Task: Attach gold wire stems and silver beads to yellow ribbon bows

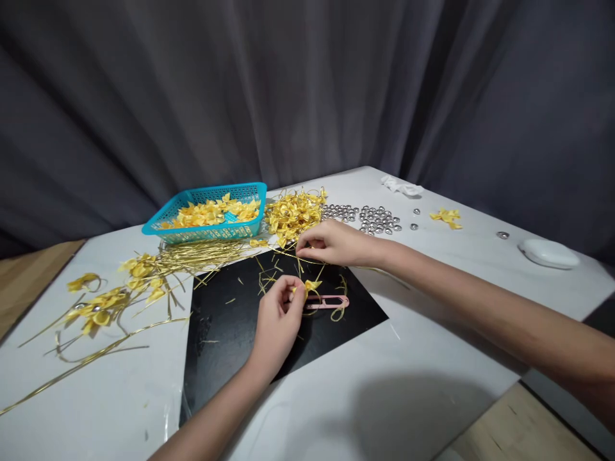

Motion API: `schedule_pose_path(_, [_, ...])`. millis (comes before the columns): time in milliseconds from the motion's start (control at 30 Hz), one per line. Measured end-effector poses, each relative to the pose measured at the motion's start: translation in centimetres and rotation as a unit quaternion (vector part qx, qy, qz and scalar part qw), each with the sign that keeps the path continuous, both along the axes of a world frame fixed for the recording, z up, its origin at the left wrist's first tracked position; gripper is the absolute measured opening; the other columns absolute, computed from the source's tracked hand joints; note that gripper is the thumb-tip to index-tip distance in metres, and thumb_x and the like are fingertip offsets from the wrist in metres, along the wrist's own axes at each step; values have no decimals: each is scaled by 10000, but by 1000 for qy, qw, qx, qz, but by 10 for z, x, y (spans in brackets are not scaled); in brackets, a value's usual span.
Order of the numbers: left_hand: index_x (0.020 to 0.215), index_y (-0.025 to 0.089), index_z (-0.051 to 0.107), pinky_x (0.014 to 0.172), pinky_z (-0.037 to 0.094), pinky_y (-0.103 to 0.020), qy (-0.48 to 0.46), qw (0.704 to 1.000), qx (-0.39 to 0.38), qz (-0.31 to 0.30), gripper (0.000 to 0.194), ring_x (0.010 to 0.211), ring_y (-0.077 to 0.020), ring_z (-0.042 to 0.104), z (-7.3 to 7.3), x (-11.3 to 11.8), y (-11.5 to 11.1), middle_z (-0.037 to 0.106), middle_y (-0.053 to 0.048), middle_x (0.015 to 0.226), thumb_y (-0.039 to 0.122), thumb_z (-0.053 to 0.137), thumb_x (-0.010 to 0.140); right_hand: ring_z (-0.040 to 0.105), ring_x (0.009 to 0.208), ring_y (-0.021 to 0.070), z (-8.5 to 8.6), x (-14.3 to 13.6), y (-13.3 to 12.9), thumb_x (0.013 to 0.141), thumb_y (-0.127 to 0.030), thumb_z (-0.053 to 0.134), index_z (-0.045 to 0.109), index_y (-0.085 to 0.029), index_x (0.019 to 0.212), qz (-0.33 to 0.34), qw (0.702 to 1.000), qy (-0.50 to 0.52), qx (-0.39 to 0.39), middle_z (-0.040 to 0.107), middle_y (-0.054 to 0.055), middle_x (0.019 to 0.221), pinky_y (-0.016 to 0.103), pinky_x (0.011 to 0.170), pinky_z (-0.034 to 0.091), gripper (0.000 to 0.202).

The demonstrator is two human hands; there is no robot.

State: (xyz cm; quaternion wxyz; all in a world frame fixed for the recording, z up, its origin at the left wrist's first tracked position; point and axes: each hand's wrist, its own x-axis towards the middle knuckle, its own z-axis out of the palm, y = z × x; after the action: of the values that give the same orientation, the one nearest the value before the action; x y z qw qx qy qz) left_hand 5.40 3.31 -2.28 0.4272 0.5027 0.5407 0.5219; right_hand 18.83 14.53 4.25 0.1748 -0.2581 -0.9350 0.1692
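My left hand (282, 310) is closed in a pinch on a small yellow ribbon flower (312, 286), held over the black mat (221, 339). Beyond it, my right hand (331, 243) is pinched at the mat's far edge, where a thin gold cord (384, 274) passes by its fingertips. The cord seems to be between those fingers, though the grip is partly hidden. Pink thread snips (342, 301) lie on the mat, just right of the flower. Gold cord scraps (266, 279) are scattered over the mat.
A turquoise basket (158, 221) holds yellow ribbon flowers. Beside it lie a heap of flowers with cords (295, 214), silver beads (377, 219) and a bundle of gold cords (202, 255). Finished-looking yellow clusters (98, 307) are at left. At right are crumpled tissue (401, 186) and a white rounded object (550, 253).
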Motion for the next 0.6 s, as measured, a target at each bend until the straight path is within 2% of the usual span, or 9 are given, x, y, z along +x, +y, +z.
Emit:
schedule_pose_path(133, [696, 175, 528, 469, 336, -203, -25, 999, -7, 20, 182, 496, -99, 424, 2, -1, 1, 465, 40, 565, 339, 561, 769, 411, 483, 49, 2, 7, -14, 802, -160, 576, 693, -113, 809, -17, 999, 31, 23, 545, -24, 556, 186, 524, 298, 126])
schedule_pose_path(267, [698, 177, 519, 504, 383, -202, -50, 998, -11, 37, 173, 516, -99, 465, 5, -3, 2, 476, 41, 584, 333, 574, 747, 521, 539, 71, 5, 14, -42, 827, -146, 549, 702, -119, 832, 17, 998, 46, 31, 659, 23, 668, 191, 545, 339, 156])
schedule_pose_path(433, [704, 177, 514, 521, 397, -200, -61, 997, -8, 41, 173, 529, -95, 478, 4, -4, 2, 498, 41, 604, 335, 573, 743, 554, 575, 93, -10, 14, -73, 848, -117, 499, 703, -119, 836, 24, 999, 35, 21, 677, 48, 699, 196, 539, 339, 204])
schedule_pose_path(533, [714, 173, 523, 523, 396, -202, -50, 998, -4, 35, 173, 531, -96, 483, 2, -4, 2, 508, 39, 609, 335, 568, 756, 487, 515, 64, -15, 11, -79, 832, -116, 524, 703, -116, 812, -49, 994, 95, -24, 623, 14, 607, 180, 513, 320, 180])
schedule_pose_path(600, [715, 172, 534, 506, 378, -203, -36, 999, -2, 28, 171, 513, -96, 474, 0, -3, 1, 503, 42, 590, 330, 569, 767, 384, 446, 42, -10, 7, -79, 815, -132, 554, 696, -111, 773, -130, 980, 130, -77, 499, -35, 484, 167, 462, 277, 150])
